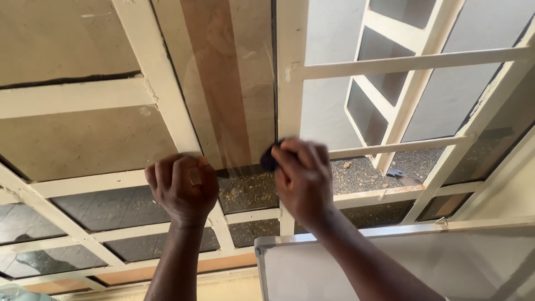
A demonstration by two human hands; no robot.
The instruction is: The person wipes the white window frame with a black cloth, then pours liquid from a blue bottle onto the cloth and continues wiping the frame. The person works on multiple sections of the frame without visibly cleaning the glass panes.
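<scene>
**Glass pane held against a cream window frame**

Window frame (167, 83) of cream-painted metal fills most of the view, its bars dividing the opening into panels; a second casement (390, 106) swings open at about 2 o'clock, with gravel ground (362, 167) showing beyond it. A pale board with a metal rim (356, 262) sits low at 5 o'clock, under the right forearm.

Set in the middle panel is the glass pane (234, 111), a tall clear sheet whose lower edge runs between the two hands. It looks thin, stiff and brittle, smooth enough to slip, with edges that could cut; judged from that, it is best taken by the edges or pressed flat with the palms, never bent or loaded at a corner.

The left hand (183, 188) is at 7 o'clock of the pane, fingers curled into a near fist over the frame bar at the pane's lower left corner; whether they pinch the glass edge itself I cannot tell. The right hand (304, 178) is at 5 o'clock, wrist bent, fingers closed around a small dark object (270, 159), perhaps a lump of putty or a tool, pressed at the pane's lower right corner against the upright bar. Both forearms rise from the bottom edge.
</scene>
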